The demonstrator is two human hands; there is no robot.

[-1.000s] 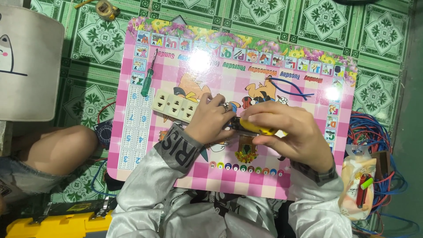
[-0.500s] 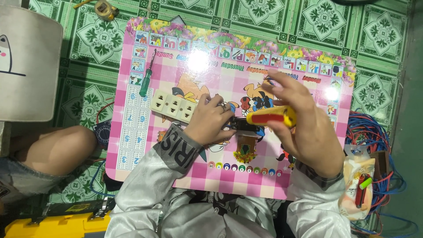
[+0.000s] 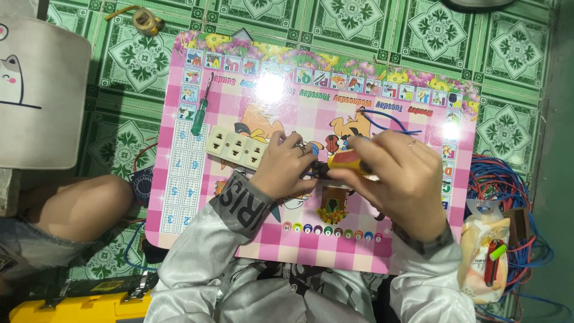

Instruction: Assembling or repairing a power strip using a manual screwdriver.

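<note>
The right hand [image 3: 406, 179] is clamped on a yellow-handled tool [image 3: 347, 161]; the left hand [image 3: 287, 164] pinches a small part beside the socket strip [image 3: 236, 146]. A slipping tip could likely jab the fingers [image 3: 299, 146].

Home floor turned makeshift electrical workbench: green patterned tiles [image 3: 143, 57], child's pink board [image 3: 299, 119] as desk, wire bundle [image 3: 508, 185] at 3 o'clock, yellow toolbox [image 3: 78, 305] at 8 o'clock.

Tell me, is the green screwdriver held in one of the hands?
No, the green screwdriver lies alone on the pink board, left of the socket strip, away from both hands.
</note>
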